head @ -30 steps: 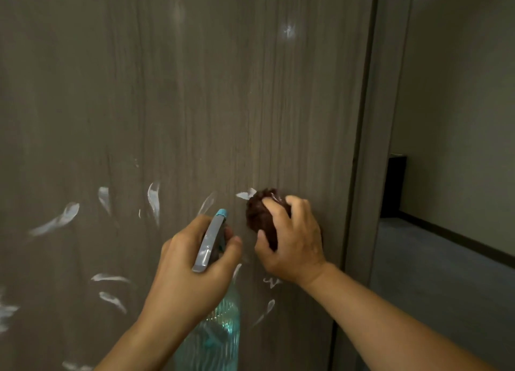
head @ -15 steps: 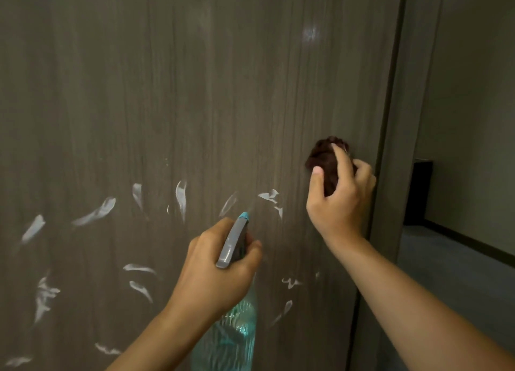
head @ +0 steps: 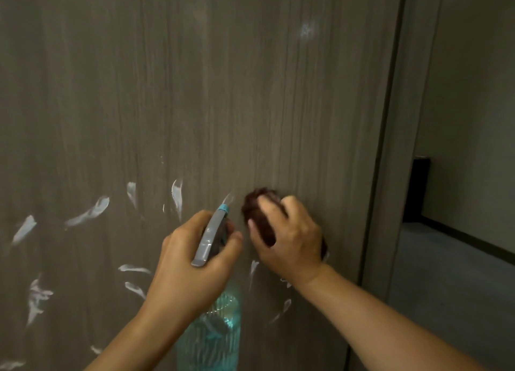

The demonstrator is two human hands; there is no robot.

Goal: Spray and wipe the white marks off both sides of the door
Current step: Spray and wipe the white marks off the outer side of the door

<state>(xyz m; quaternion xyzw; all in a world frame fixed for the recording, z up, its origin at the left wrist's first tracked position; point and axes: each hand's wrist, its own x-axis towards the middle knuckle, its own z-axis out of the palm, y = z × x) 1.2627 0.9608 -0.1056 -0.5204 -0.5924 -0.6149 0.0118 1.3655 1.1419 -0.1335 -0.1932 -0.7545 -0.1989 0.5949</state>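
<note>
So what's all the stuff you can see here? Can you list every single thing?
door: one, grey-brown wood grain, fills the left and middle of the view
white marks: many smears, white, across the lower door, mostly left of the hands
spray bottle: one, clear teal body with grey trigger head and blue nozzle, in front of the lower door
cloth: one, dark reddish brown, bunched against the door
door frame: one, grey, right of the door
dark object: one, black, by the far wall; too dim to name
floor: grey, lower right
left hand: one, grips the spray bottle's head
right hand: one, holds the cloth on the door
</note>
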